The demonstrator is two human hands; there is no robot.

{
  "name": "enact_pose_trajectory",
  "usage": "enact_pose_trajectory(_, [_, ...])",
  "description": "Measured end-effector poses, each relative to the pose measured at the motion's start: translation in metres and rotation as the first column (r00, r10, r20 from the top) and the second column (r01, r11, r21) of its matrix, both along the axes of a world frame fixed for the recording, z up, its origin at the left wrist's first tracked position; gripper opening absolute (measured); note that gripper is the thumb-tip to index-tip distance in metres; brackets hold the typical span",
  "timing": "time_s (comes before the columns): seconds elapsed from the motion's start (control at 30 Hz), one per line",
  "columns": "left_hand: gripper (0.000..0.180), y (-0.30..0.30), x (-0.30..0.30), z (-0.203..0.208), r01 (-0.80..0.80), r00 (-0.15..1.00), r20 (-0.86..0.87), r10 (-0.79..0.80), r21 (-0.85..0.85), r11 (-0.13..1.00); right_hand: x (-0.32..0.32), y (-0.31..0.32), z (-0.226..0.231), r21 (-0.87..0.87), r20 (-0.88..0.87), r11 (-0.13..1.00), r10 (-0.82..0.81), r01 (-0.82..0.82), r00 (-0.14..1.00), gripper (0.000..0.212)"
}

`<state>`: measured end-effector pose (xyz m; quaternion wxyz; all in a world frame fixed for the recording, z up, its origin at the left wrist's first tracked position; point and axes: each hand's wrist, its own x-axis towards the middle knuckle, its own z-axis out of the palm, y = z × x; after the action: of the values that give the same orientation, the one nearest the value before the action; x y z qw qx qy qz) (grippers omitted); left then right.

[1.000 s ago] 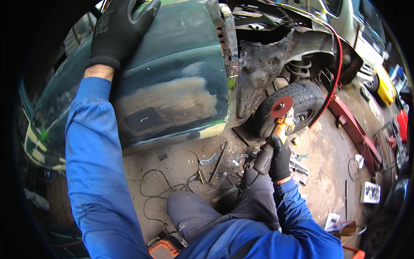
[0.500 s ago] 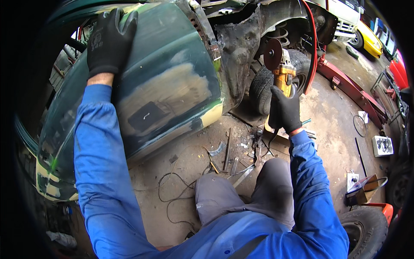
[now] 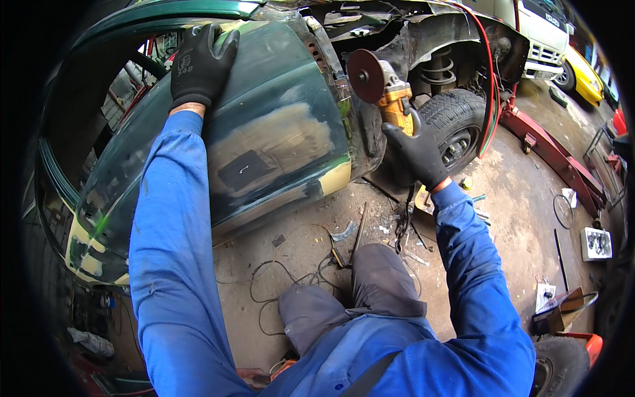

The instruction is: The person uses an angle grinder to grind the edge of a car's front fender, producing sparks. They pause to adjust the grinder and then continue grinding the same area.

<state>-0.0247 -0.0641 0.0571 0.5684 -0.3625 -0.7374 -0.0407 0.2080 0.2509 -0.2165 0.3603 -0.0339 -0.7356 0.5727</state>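
Note:
My left hand [image 3: 200, 63], in a black glove, lies flat with spread fingers on the upper part of a dark green car door [image 3: 278, 139] that has sanded grey filler patches. My right hand [image 3: 415, 152], also gloved in black, grips a yellow angle grinder [image 3: 395, 106]. Its dark red disc [image 3: 366, 76] is raised close to the door's rear edge and the bare, rusty pillar beside it. Both sleeves are blue. My knees in grey trousers [image 3: 357, 298] are bent over the floor.
A car wheel [image 3: 456, 126] sits in the open wheel arch behind the grinder. Red hoses [image 3: 491, 86] hang down beside it. Thin cables and metal scraps [image 3: 344, 238] litter the concrete floor. A red lift arm [image 3: 549, 159] lies at the right; a yellow vehicle [image 3: 589, 73] stands beyond.
My right hand has lifted the grinder from low near the floor up to the door's rear edge. My left hand stays on the door while the view shifts.

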Motion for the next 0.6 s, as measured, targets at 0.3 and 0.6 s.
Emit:
enact_pose_trajectory(0.3, [0.067, 0.002, 0.002, -0.003, -0.016, 0.997, -0.075, 0.018, 0.030, 0.999, -0.010, -0.004, -0.003, 0.219, -0.064, 0.971, -0.087, 0.099, 0.994, 0.055])
enact_pose_trajectory(0.6, [0.028, 0.009, 0.034, -0.011, 0.141, 0.988, -0.065, -0.138, 0.051, 0.989, -0.014, 0.002, -0.007, 0.511, -0.046, 0.855, -0.079, 0.091, 0.996, 0.036])
